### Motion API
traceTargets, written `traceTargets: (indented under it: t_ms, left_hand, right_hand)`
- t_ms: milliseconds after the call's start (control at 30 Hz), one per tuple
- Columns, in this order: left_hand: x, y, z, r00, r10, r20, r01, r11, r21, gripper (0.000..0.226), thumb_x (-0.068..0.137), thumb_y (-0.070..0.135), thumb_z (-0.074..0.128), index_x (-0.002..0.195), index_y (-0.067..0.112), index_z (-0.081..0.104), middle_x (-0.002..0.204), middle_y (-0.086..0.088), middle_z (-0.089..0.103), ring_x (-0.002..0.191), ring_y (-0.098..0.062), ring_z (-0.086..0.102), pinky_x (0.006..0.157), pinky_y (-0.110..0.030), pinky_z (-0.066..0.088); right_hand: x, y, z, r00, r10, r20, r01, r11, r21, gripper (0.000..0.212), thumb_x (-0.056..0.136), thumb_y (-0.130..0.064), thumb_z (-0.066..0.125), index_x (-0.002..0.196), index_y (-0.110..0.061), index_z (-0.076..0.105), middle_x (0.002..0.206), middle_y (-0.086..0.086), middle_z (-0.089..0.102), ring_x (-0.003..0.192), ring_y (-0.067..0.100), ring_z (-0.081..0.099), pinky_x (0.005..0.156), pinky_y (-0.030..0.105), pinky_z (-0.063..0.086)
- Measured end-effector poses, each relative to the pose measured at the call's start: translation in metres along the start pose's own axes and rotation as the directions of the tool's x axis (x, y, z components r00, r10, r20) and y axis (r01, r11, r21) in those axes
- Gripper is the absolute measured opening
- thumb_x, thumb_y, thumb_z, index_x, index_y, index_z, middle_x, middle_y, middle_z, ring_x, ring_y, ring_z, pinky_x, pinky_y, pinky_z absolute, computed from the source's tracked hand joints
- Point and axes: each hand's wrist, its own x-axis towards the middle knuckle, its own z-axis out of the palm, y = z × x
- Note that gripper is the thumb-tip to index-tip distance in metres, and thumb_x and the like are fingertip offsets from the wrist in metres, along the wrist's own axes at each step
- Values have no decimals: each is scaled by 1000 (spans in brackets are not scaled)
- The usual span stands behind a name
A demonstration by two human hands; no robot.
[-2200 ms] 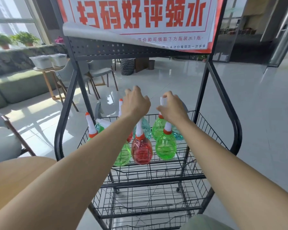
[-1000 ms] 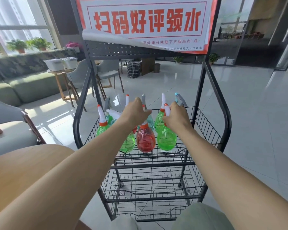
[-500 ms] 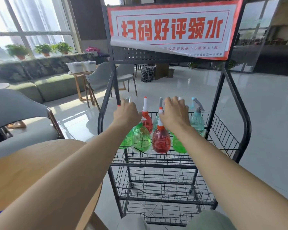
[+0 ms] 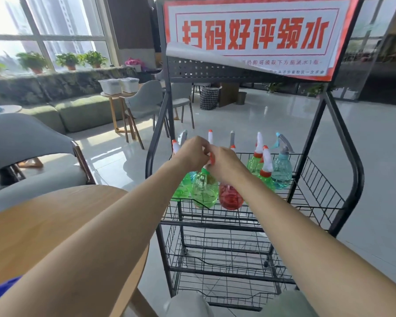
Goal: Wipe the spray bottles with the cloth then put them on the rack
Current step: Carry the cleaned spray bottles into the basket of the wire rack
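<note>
The rack (image 4: 318, 202) is thin black wire, like a basket. Round, see-through plastic bottles with pointy white tops stand on its top shelf. The green bottle (image 4: 204, 191) is at the near left, and a red bottle (image 4: 230, 197) is just right of it. The right hand (image 4: 226, 163) curls its fingers round the green bottle's white and orange top. The left hand (image 4: 192, 154) is curled there too, but I cannot tell if it holds anything. A moment ago the hands were apart, each over its own bottle. Now they touch.
</note>
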Motion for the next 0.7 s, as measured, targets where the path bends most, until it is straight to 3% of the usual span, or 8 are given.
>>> traceTargets:
  t_ms: [67,133,233,333,433,567,700]
  left_hand:
    - [-4,2,-6,999,-22,-31,19,995,-93,29,92,6,66,103,32,75,104,-5,79,77,-14,71,101,-53,57]
    - [-6,1,-13,986,-45,-161,16,984,-179,39,95,3,63,130,18,68,133,-10,65,97,-22,67,85,-40,59]
    - [-6,-8,-21,925,-132,-357,83,985,-151,30,102,8,60,131,5,54,139,-19,48,106,-34,59,83,-36,47]
    - [-7,-19,-18,959,-154,-237,156,988,-12,34,106,12,59,134,-1,47,137,-27,47,115,-40,58,91,-43,52]
    - [-13,-29,-9,979,-164,-117,168,985,23,36,102,6,62,134,1,48,126,-21,57,102,-34,59,78,-37,47]
    - [-17,-36,-7,988,-130,-88,135,989,54,50,94,-10,58,141,5,47,115,-17,65,92,-31,60,71,-37,48]
    - [-19,-34,-16,989,-119,-89,125,990,65,55,94,-5,64,145,7,47,117,-15,65,92,-28,60,69,-33,46]
  right_hand:
    - [2,4,5,1000,4,0,-4,999,48,46,99,-7,60,142,-23,58,112,12,67,94,29,64,76,31,43]
    - [5,5,5,999,10,-32,-6,994,107,45,102,-14,57,146,-26,57,109,12,66,89,26,63,75,30,42]
    - [9,4,2,1000,27,8,-28,985,172,56,99,-14,66,151,-29,54,127,10,56,108,27,60,87,29,44]
    - [15,3,4,998,39,50,-48,980,195,53,98,-19,71,148,-32,58,142,11,53,116,28,61,90,33,48]
    - [18,2,12,996,55,66,-68,974,217,44,100,-20,68,144,-28,63,157,13,51,112,29,68,89,36,57]
    - [17,6,14,995,72,63,-87,958,274,45,101,-16,68,146,-22,63,153,13,58,112,29,71,92,35,56]
    - [18,8,15,993,101,63,-116,945,306,45,101,-17,71,145,-21,63,152,13,58,101,27,74,75,31,55]
